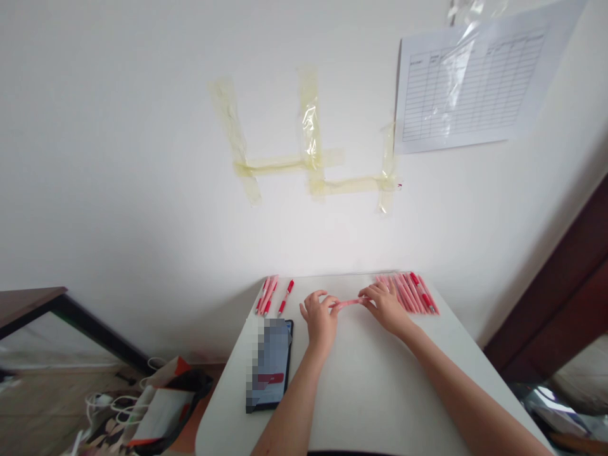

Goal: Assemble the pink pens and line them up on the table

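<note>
A pink pen [349, 303] lies crosswise just above the white table, held between both hands. My left hand [321, 318] pinches its left end, with the thumb and forefinger closed and the other fingers raised. At the other end, the fingers of my right hand [386, 308] close on it and hide its tip. Beyond my right hand is a row of pink and red pens [411, 293], side by side. Left of my left hand, a single red pen [285, 298] lies apart from a small group of pens [266, 296].
The white table [370, 386] stands against a wall with yellowed tape [311, 139] and a printed sheet [468, 85]. A phone [270, 367], partly pixelated, lies at the table's left. Bags [161, 405] are on the floor to the left, below a dark-framed table [33, 304].
</note>
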The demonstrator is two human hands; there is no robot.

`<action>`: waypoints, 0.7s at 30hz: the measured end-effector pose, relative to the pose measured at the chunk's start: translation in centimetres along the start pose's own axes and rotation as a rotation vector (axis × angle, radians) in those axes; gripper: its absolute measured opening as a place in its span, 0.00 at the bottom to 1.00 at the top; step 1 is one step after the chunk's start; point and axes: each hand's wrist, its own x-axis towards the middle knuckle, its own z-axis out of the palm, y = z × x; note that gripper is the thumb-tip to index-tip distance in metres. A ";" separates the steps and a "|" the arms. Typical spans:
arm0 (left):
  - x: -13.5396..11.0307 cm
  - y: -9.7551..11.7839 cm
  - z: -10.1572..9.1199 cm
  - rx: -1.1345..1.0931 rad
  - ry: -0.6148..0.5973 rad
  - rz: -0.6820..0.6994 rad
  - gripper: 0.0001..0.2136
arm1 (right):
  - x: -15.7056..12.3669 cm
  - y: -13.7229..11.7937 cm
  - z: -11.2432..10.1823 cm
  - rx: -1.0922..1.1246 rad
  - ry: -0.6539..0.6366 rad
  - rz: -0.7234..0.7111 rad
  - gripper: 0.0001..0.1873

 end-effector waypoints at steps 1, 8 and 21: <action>0.0 0.0 0.0 -0.001 0.001 -0.005 0.03 | 0.0 0.0 0.0 0.008 0.010 -0.006 0.10; 0.1 0.0 0.0 -0.011 -0.007 -0.015 0.04 | 0.0 0.1 -0.1 -0.020 0.025 -0.024 0.07; 0.1 0.1 -0.1 -0.013 0.003 -0.024 0.04 | 0.0 0.2 0.0 0.010 0.036 -0.028 0.11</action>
